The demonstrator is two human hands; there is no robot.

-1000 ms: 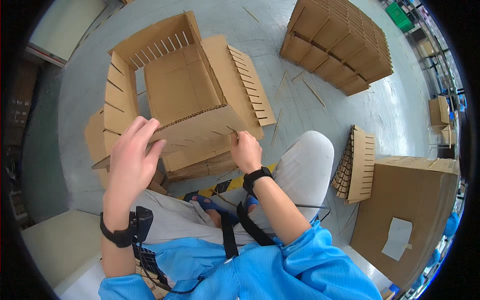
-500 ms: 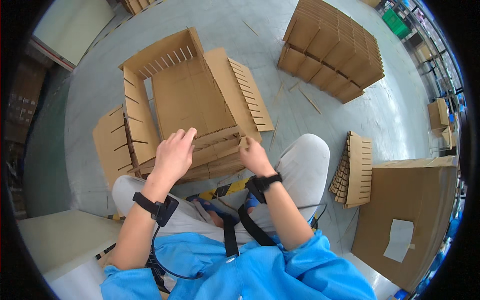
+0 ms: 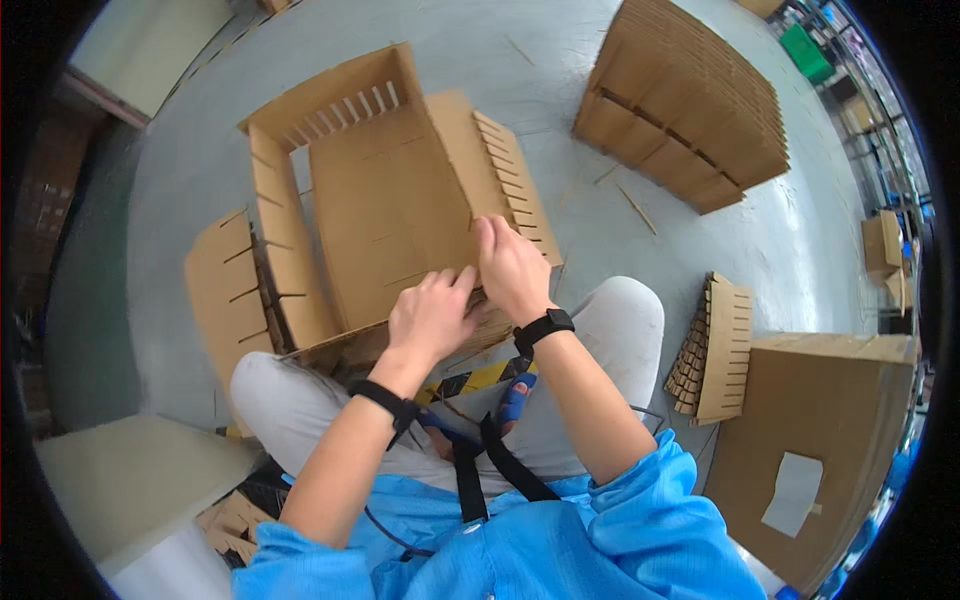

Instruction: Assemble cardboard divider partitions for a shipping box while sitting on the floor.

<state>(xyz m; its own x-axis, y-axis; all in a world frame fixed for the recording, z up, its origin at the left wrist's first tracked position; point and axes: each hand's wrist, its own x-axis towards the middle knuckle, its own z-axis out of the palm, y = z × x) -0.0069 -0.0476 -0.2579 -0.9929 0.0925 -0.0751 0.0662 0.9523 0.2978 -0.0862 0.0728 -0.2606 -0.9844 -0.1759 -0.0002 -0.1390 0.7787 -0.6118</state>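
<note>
An open cardboard box with slots cut along its walls sits in front of my knees. Its near right corner is where both hands are. My left hand is closed over the top edge of the near wall, its fingers bent inward and thumb partly hidden. Just beside it, my right hand grips the right wall's near end, fingers wrapped round the cardboard edge. Slotted cardboard panels lie outside the box, one on the right and one on the left.
A tall stack of slotted cardboard stands at the far right. Nearer, slotted panels lean beside a large closed carton. Thin cardboard strips lie on the grey floor. A pale cabinet stands at the left.
My left hand has slid right along the near wall. My right hand has risen from outside the corner onto the right wall's end, and the two hands are now close together.
</note>
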